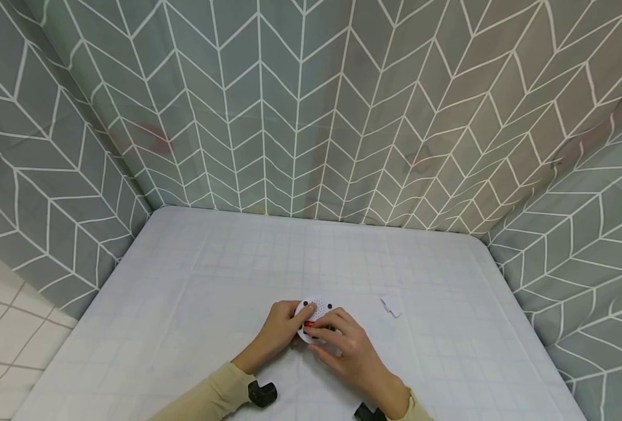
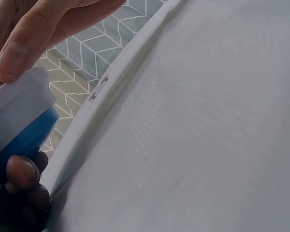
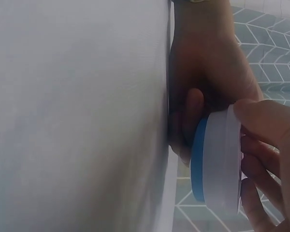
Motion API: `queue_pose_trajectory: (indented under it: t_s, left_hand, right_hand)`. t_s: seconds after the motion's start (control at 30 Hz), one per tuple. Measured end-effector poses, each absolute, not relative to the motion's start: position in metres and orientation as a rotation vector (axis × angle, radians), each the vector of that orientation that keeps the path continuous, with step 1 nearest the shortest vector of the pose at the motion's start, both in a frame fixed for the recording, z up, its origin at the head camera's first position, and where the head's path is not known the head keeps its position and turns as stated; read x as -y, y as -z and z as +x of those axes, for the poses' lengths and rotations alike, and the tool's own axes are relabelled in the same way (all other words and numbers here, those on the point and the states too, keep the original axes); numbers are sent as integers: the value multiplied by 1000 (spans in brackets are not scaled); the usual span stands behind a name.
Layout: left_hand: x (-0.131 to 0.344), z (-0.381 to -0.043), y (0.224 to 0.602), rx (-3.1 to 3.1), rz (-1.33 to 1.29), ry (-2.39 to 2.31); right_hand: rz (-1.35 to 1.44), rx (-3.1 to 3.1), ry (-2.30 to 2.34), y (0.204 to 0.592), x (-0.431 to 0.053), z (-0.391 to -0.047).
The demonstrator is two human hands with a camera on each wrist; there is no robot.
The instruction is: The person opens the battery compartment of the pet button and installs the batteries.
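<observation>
A round white device (image 1: 318, 310) with a dotted patch of small holes and black spots on its face is between my hands. Its side (image 3: 221, 159) is white with a blue layer on the back. My left hand (image 1: 281, 321) grips it by the left edge, thumb on the face and fingers behind. My right hand (image 1: 344, 345) holds it from the right; its thumb touches the rim and its bent fingers are at the face. A small red part (image 1: 309, 324) shows by the right fingertips, mostly covered. The left wrist view also shows the blue layer (image 2: 31, 135).
A small white piece (image 1: 391, 306) lies on the white-covered table (image 1: 226, 263), right of the hands. Patterned grey curtains (image 1: 300, 117) stand along the back and both sides. Tiled floor (image 1: 10, 327) shows at the left.
</observation>
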State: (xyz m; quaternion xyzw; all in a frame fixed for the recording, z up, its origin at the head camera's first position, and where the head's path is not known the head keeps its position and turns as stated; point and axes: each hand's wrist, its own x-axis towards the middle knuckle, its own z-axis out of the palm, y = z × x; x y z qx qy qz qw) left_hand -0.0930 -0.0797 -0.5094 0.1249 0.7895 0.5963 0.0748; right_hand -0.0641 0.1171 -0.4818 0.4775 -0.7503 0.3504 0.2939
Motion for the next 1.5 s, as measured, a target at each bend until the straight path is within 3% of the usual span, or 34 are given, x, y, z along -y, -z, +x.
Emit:
queue_pose_trajectory:
  t_s: [1.5]
  left_hand:
    - [80,-90,506,-2327,290,-1777]
  right_hand:
    - [553,2211,-909,491,-159,-81]
